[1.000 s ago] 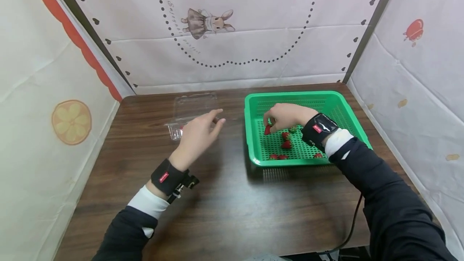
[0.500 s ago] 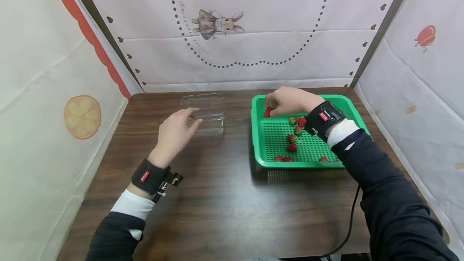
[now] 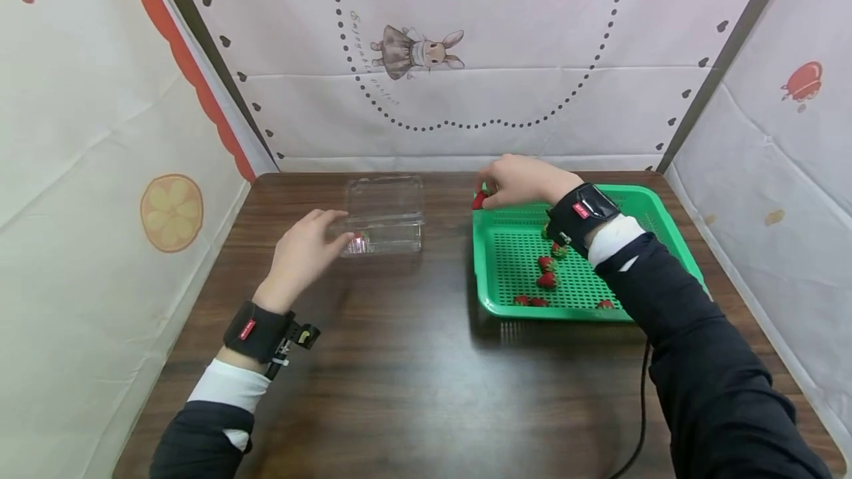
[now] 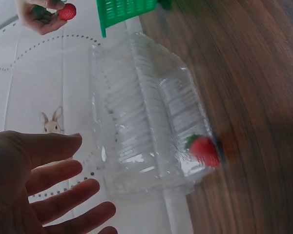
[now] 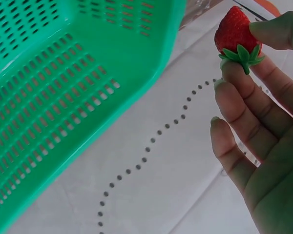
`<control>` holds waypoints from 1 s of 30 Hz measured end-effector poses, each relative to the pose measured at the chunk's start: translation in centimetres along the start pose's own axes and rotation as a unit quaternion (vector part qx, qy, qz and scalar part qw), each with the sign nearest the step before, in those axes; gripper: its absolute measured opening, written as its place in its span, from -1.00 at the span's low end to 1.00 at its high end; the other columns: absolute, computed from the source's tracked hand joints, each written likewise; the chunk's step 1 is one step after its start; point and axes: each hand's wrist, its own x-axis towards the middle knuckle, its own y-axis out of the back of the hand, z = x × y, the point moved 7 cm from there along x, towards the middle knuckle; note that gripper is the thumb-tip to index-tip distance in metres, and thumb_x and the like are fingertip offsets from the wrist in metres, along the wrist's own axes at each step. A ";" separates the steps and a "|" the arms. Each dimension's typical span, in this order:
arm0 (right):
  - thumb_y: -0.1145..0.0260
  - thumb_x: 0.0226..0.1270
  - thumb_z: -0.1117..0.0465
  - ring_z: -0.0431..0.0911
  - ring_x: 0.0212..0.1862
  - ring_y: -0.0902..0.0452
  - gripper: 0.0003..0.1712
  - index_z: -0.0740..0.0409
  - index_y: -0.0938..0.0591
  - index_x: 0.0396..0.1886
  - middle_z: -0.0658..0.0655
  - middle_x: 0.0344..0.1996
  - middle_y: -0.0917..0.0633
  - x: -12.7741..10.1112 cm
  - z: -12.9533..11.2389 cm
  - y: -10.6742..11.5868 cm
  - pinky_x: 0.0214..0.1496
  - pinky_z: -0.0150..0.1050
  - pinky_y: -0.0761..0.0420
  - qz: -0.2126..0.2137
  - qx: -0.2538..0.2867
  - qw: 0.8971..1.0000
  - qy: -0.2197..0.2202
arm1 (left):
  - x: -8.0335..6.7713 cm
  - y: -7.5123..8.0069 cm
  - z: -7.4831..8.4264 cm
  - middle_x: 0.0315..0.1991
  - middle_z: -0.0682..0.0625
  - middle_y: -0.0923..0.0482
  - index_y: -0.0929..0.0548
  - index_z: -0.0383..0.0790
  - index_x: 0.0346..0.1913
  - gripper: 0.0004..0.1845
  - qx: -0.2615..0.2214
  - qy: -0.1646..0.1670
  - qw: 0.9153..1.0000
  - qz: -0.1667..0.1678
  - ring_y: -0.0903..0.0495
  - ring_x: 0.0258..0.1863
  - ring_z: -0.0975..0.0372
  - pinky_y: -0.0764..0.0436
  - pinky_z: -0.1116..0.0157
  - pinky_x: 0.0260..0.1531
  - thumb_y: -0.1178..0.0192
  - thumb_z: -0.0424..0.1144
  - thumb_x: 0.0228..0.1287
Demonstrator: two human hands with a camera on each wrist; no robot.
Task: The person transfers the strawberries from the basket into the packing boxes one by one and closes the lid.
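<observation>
My right hand (image 3: 522,182) pinches a strawberry (image 5: 236,35) between thumb and fingers, its green leaves toward the palm in the right wrist view. In the head view that hand is over the back left corner of the green basket (image 3: 489,272). Several strawberries (image 3: 546,281) lie on the basket's floor. My left hand (image 3: 302,253) holds nothing, its fingers relaxed, at the left side of a clear plastic box (image 3: 393,237) with its lid (image 3: 384,196) folded back. One strawberry (image 4: 204,150) sits inside the box at one end, as the left wrist view shows.
The brown wooden table (image 3: 413,361) carries both containers, the box left of the basket. White printed cloth walls (image 3: 426,94) stand behind and at both sides. A black cable (image 3: 640,420) hangs near my right sleeve at the front.
My right hand has lifted the strawberry from inside the basket up to its back left corner. The left hand has drawn back leftward from over the clear box. The head view has shifted left.
</observation>
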 end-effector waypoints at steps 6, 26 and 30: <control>-0.42 0.29 0.07 -0.11 -0.37 -0.48 -0.81 0.00 -0.71 -0.15 -0.02 -0.44 -0.63 1.7 -1.8 0.2 -0.30 -0.18 -0.47 -0.001 0.003 1.000 0.022 | -0.6 -0.5 -1.0 0.13 -0.26 -0.57 -0.60 -0.28 0.25 -0.55 -0.005 -0.002 1.000 -0.024 -0.64 -0.09 -0.08 -0.61 -0.07 -0.23 -0.29 -0.15 0.39; -0.40 0.28 0.09 -0.13 -0.47 -0.36 -0.78 0.06 -0.68 -0.14 -0.01 -0.57 -0.50 6.7 -5.1 -2.4 -0.37 -0.23 -0.33 -0.002 -0.007 0.998 0.065 | -3.5 -2.1 -1.0 0.02 -0.17 -0.60 -0.68 -0.25 0.12 -0.67 0.005 -0.035 0.999 0.007 -0.65 -0.12 0.00 -0.66 0.03 -0.33 -0.34 -0.22 0.35; -0.41 0.29 0.08 -0.13 -0.45 -0.40 -0.78 0.05 -0.68 -0.15 -0.01 -0.55 -0.53 7.9 -6.0 -3.0 -0.36 -0.22 -0.37 -0.007 -0.013 0.997 0.073 | -4.5 -2.8 -1.1 0.06 -0.17 -0.58 -0.67 -0.25 0.14 -0.64 0.013 -0.035 0.999 -0.001 -0.63 -0.04 -0.03 -0.67 -0.01 -0.28 -0.34 -0.20 0.35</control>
